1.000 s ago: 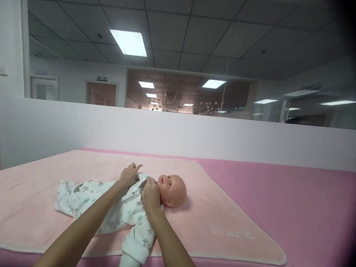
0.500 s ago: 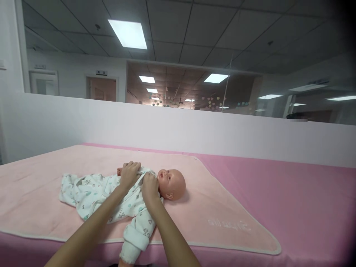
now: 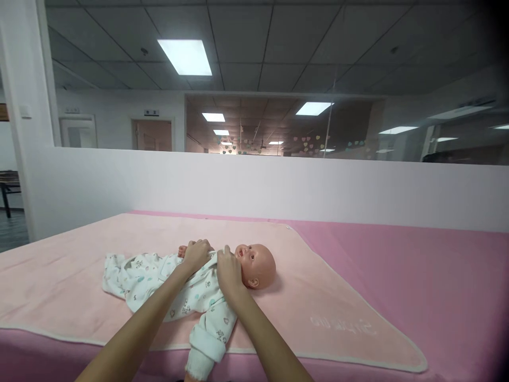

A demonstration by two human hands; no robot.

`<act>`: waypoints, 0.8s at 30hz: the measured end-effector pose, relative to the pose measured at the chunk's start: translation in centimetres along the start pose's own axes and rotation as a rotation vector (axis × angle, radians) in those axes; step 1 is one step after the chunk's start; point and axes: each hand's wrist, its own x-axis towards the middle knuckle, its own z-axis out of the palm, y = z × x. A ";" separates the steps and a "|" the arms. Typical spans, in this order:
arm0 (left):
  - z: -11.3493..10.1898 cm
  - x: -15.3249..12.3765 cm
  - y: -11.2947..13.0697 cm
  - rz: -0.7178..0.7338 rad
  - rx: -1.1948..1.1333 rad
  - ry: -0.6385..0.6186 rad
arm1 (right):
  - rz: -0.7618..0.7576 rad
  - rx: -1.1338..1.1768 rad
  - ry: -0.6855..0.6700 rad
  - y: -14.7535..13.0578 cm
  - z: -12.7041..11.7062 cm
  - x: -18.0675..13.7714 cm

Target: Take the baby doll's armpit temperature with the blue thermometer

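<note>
A baby doll (image 3: pixel 260 265) lies on its back, head to the right, mouth open. It wears a white printed romper (image 3: pixel 194 297) with small animal and teal patterns. My left hand (image 3: pixel 196 255) is closed on the romper's front at the chest, beside the doll's small far hand (image 3: pixel 182 251). My right hand (image 3: pixel 229 270) grips the romper's fabric near the neck, close to the doll's chin. Between my two hands the cloth is pulled up a little. The doll's near sleeve (image 3: pixel 209 339), with a folded cuff, hangs toward the front edge. My fingertips are partly hidden.
Under the doll a peach blanket (image 3: pixel 338 297) with pale edging and lettering covers part of a pink surface (image 3: pixel 417 265). A low white wall (image 3: pixel 278 185) with glass above stands behind. At the far left is a dark-legged piece of furniture (image 3: pixel 8 188).
The view has shifted, so the doll and hands appear slightly farther right. Both hands remain on the romper's chest and neck area, with only small finger movement.
</note>
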 end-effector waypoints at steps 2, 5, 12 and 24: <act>-0.1 0.0 0.0 -0.002 -0.018 -0.012 | -0.025 0.004 -0.026 0.8 0.0 -1.6; -0.2 0.0 0.0 -0.021 -0.039 -0.024 | -0.058 -0.028 -0.051 1.6 -0.3 -4.1; 0.0 -0.1 0.3 -0.097 -0.049 0.015 | -0.035 0.214 0.060 4.6 -5.1 -2.7; 0.9 0.0 -0.2 -0.094 -0.019 0.030 | 0.297 1.068 0.032 13.1 -0.6 1.5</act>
